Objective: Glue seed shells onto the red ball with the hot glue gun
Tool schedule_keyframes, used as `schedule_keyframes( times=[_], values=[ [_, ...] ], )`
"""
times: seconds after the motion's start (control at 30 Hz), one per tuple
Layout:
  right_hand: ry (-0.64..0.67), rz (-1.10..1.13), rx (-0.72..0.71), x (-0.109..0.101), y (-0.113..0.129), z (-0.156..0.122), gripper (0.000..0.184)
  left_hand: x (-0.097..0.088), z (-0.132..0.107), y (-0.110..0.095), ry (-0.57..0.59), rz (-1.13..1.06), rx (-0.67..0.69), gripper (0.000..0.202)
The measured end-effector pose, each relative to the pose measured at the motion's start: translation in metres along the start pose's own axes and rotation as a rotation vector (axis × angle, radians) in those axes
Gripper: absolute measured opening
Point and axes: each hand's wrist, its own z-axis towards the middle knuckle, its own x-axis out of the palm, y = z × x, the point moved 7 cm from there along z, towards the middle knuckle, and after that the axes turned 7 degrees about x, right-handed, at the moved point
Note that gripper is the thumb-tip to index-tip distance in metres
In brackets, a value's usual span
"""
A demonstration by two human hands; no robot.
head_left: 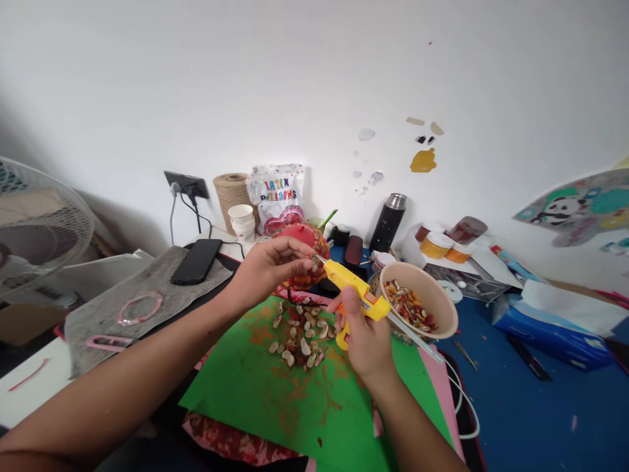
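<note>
My right hand [366, 341] is wrapped round a yellow hot glue gun [350, 280], with a clear glue stick [415, 336] poking out of its back end. The gun's nozzle points up and left, close to my left hand [275, 265]. Between thumb and fingertips, my left hand pinches a small peanut shell piece [315, 262] at the nozzle's tip. Behind that hand stands a round red object [301, 233] partly covered in brownish bits; my fingers hide some of it. Below both hands, several peanut shell halves [305, 345] lie on a stained green sheet [236, 387].
A peach bowl [445, 301] with colored shell pieces stands right of the gun, near a white cord [474, 419]. Behind are a black thermos [388, 223], paper cups [242, 223], twine [230, 190] and a balloon bag [278, 190]. A phone [196, 261] lies left; a fan [44, 229] stands beyond.
</note>
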Motion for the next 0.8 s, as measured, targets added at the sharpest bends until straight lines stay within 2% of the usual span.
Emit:
schedule_keyframes(
  times=[0.8],
  values=[
    [-0.016, -0.06, -0.062, -0.0011, 0.0036, -0.0011, 0.076, -0.001, -0.0003, -0.0014, 0.002, 0.057, 0.024, 0.037]
  ],
)
